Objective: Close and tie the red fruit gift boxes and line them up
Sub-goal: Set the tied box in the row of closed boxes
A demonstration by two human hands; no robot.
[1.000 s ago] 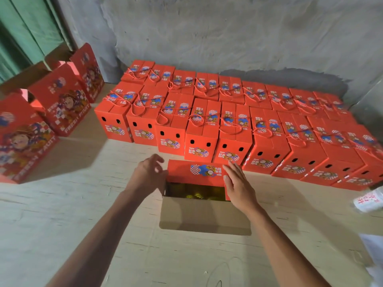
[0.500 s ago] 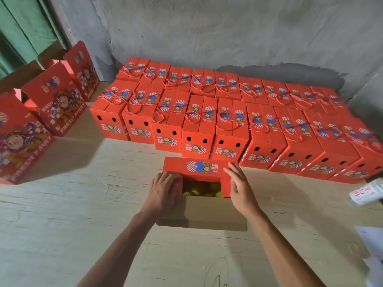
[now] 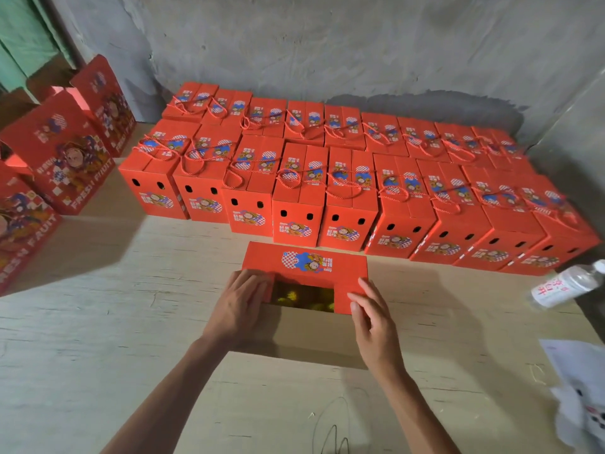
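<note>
Red open box (image 3: 307, 267): centre of frame, lid half shut; yellow fruit (image 3: 304, 296) inside
Left hand (image 3: 237, 306): flat, fingers straight, pressing left flap
Right hand (image 3: 373, 317): relaxed, fingertips touching right flap
Tied boxes (image 3: 347, 204): two rows behind

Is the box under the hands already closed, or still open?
Still open: the box shows a dark gap with yellow fruit between its red flaps, and no cord is tied.

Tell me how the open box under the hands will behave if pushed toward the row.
The open box probably slides flat rather than tips: it sits broad on the table. Fruit inside suggests some weight. Its unfastened flaps look bendy.
</note>
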